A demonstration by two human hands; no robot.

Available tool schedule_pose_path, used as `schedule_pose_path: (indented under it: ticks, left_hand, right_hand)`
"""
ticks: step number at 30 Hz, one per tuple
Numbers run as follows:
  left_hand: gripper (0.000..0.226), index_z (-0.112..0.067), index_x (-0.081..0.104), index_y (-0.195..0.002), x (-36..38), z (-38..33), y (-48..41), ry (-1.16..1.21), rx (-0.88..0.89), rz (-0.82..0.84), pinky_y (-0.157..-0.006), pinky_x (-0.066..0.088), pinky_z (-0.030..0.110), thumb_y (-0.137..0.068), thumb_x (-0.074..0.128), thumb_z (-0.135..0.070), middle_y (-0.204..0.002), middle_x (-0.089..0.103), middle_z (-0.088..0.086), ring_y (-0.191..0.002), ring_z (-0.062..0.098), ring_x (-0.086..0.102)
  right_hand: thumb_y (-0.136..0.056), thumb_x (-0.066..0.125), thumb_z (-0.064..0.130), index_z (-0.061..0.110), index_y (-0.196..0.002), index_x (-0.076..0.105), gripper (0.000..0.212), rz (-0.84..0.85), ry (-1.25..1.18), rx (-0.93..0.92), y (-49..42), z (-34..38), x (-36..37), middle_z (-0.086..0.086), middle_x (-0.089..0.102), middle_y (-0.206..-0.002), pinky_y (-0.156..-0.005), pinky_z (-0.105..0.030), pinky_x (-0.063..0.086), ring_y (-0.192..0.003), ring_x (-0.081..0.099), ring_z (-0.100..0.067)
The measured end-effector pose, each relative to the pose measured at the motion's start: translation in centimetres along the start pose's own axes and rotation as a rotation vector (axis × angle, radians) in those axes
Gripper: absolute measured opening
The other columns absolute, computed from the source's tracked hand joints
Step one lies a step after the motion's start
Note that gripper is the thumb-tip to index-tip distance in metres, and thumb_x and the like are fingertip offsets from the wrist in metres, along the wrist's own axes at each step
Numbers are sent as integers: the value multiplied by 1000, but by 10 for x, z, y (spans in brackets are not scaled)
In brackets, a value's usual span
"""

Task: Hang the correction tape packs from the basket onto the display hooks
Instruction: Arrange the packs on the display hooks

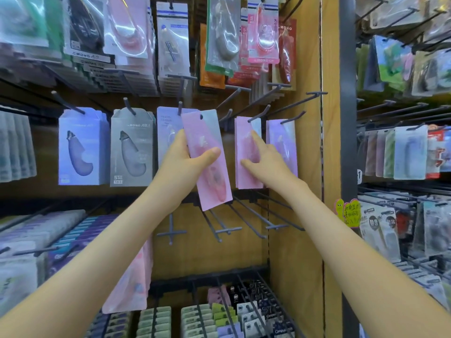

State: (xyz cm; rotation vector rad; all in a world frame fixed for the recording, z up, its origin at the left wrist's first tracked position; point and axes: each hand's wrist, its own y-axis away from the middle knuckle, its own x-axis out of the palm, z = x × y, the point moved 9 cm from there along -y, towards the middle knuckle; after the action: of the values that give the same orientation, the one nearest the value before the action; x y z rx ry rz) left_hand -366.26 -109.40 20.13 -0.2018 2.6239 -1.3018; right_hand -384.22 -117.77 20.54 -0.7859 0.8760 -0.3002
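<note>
My left hand (188,159) grips a pink correction tape pack (207,181), thumb across its front, tilted in front of the middle row of display hooks. Its hang hole at the top sits just left of a bare hook (228,115). My right hand (263,159) rests with straight fingers on a pink pack (244,172) hanging from a hook (258,115). A lilac pack (285,142) hangs just right of it. Another pink pack (129,284) shows low behind my left forearm. No basket is in view.
Blue and grey packs (83,147) hang left of my hands. Several bare hooks (234,223) jut out below the packs. A wooden side panel (307,167) and a grey post (347,142) bound the bay on the right. More packs hang beyond it.
</note>
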Motion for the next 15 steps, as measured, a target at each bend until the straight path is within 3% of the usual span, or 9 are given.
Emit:
schedule_pose_path:
  ticks: [3,5,8,11,15]
  left_hand:
    - [34,-24,48,-123,4,4,-1,2,-17,22,-78,54,24,-93,63,-26,-109,63,-11,-97,4,64]
    - [38,-22,46,-129,10,5,-1,24,-17,57,-80,56,25,-94,61,-26,-114,63,-7,-101,7,65]
    - [33,-21,47,-129,20,6,-1,96,-25,87,-85,56,31,-98,56,-25,-119,65,-2,-105,12,66]
    - [31,-20,48,-130,35,10,-2,196,-88,120,-87,57,40,-101,50,-30,-121,65,2,-109,18,65]
    - [29,-15,50,-125,52,8,2,287,-167,185,-88,57,47,-104,40,-31,-120,66,7,-106,24,67]
  right_hand:
    - [-99,50,35,26,-154,17,65,-100,-10,-38,11,11,-9,-7,35,-149,-98,-34,42,-129,43,-24]
    - [-99,49,34,24,-151,28,56,-234,-196,-137,31,29,-26,-2,40,-147,-104,-33,41,-130,42,-17]
    - [-97,53,36,31,-145,37,50,-104,-430,-273,59,62,-24,11,45,-138,-94,-16,42,-120,45,-1]
    - [-93,60,37,29,-145,41,55,4,-361,-270,68,71,-17,15,46,-135,-100,-17,35,-125,41,-1]
    - [-88,68,32,35,-141,44,58,-18,-324,-222,69,57,-26,24,45,-127,-87,-7,39,-115,48,-1]
